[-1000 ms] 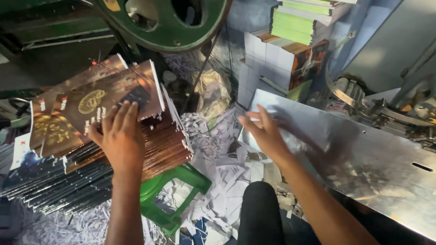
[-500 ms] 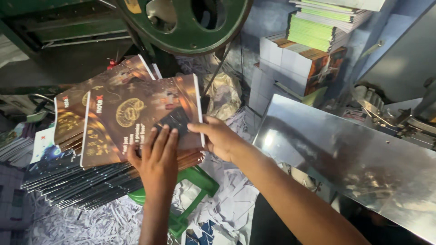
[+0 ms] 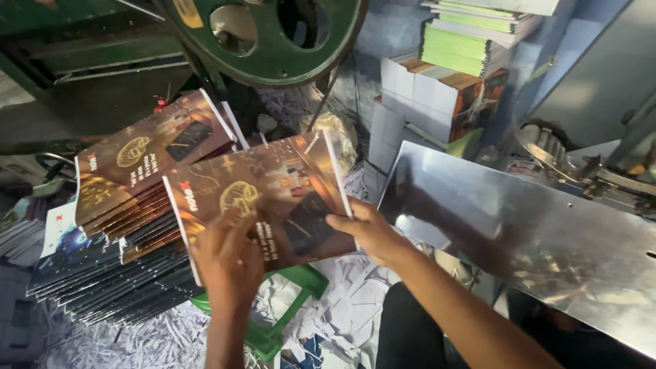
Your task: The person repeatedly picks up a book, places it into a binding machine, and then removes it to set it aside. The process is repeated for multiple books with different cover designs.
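From the head camera, two hands hold one brown booklet (image 3: 273, 198) with gold drawings on its cover. The left hand (image 3: 229, 263) lies flat on the lower part of the cover, its fingers spread out and pressing down. The right hand (image 3: 369, 232) grips the right edge of the booklet, fingers curled around it with the thumb on top. The booklet is lifted a little and tilted, just to the right of a big pile of booklets (image 3: 130, 225) that look the same. The pile leans and fans out to the left. Under the hands are a green plastic stool (image 3: 287, 307) and lots of white paper scraps (image 3: 342, 321). To the right lies a shiny metal table (image 3: 547, 239). A big green wheel (image 3: 273, 41) is up top. More stacked books (image 3: 451, 82) sit behind.
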